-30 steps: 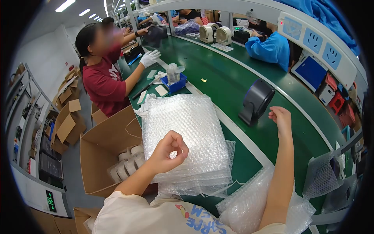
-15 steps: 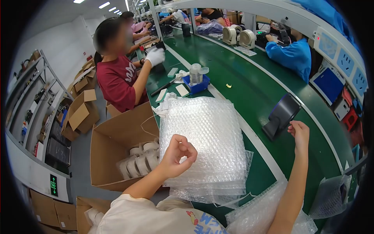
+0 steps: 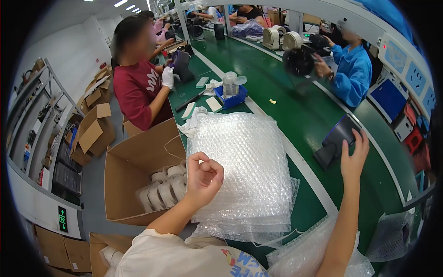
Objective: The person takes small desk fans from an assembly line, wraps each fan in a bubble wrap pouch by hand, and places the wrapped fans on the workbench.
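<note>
My left hand (image 3: 204,180) hovers above a stack of bubble wrap sheets (image 3: 240,152), its fingers curled in and nothing visible in them. On the green belt to the right lies a black device (image 3: 336,141) with a round, purple-edged head and a short base. My right hand (image 3: 354,152) is at the near side of this device, thumb and fingers spread apart against its edge. Whether the fingertips press on it I cannot tell. More bubble wrap (image 3: 304,249) lies under my right forearm.
An open cardboard box (image 3: 138,184) with wrapped white round parts stands left of the stack. A blue tray (image 3: 233,99) with a clear jar sits beyond it. A co-worker in red (image 3: 138,92) and one in blue (image 3: 350,69) handle black devices. A power strip (image 3: 406,69) hangs right.
My right hand has spread its fingers and reached onto the black device. My left hand has shifted slightly left, still curled. The co-worker in blue now holds a black round part over the belt.
</note>
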{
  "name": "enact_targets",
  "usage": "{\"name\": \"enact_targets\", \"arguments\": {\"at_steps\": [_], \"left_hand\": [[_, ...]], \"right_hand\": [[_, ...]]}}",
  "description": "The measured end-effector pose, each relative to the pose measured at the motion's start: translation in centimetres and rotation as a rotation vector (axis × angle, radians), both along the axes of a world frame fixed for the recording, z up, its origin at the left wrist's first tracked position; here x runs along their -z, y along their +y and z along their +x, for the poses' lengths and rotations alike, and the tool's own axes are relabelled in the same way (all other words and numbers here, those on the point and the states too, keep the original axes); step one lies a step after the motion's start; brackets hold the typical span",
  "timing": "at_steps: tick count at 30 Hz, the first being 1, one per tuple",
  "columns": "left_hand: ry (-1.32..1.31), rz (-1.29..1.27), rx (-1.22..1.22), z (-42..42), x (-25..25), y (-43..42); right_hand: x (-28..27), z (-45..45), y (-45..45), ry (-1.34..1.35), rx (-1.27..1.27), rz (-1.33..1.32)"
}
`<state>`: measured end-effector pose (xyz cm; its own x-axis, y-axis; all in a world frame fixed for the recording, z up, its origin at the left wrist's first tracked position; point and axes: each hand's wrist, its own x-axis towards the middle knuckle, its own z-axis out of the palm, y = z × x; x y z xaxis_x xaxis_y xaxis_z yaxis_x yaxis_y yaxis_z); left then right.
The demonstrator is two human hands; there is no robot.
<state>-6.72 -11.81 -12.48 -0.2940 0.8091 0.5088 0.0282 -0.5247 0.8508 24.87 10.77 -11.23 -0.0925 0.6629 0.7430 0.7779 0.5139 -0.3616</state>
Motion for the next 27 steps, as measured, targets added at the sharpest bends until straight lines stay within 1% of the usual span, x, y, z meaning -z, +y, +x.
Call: {"name": "enact_targets", "arguments": {"at_steps": [3, 6, 9, 11, 15, 18, 19, 20, 22, 24, 25, 27], "left_hand": [[0.035, 0.004, -0.035, 0.1, 0.3, 0.1], [0.073, 0.045, -0.097, 0.4, 0.0, 0.0], [0.044, 0.080, -0.081, -0.1, 0.1, 0.0], [0.018, 0.086, -0.053, -0.2, -0.3, -0.1], [0.009, 0.101, -0.040, -0.1, -0.2, 0.0], [0.059, 0.103, -0.012, 0.1, -0.3, 0.0], [0.084, 0.097, -0.025, 0.4, -0.6, 0.0], [0.109, 0.090, -0.040, 0.7, -1.0, 0.1], [0.194, 0.042, -0.082, 0.8, -1.3, 0.1], [0.314, -0.034, -0.136, 0.3, -1.3, -0.2], [0.159, -0.095, -0.125, 0.2, -1.2, -0.5], [0.100, -0.120, -0.123, 0.2, -1.8, -0.8]], "right_hand": [[0.8, 0.1, 0.5, -0.160, -0.024, 0.033], [0.8, 0.0, 0.3, -0.276, 0.135, 0.042], [-0.3, -0.3, 0.0, -0.301, 0.291, 0.038], [-1.2, -0.2, -0.6, -0.331, 0.383, -0.014], [-4.1, 0.0, -1.9, -0.376, 0.642, -0.357], [-5.8, 2.4, -2.2, -0.120, 0.648, -0.608], [-5.4, 4.0, -1.4, -0.050, 0.617, -0.672], [-3.6, 6.1, 0.0, -0.012, 0.605, -0.587], [-1.0, 11.4, 2.6, 0.343, 0.228, -0.650], [-1.7, 12.4, 1.7, 0.778, -0.039, -0.765], [-2.2, 12.0, 1.1, 0.861, -0.072, -0.741], [-2.9, 11.2, 0.9, 0.738, -0.075, -0.688]]}}
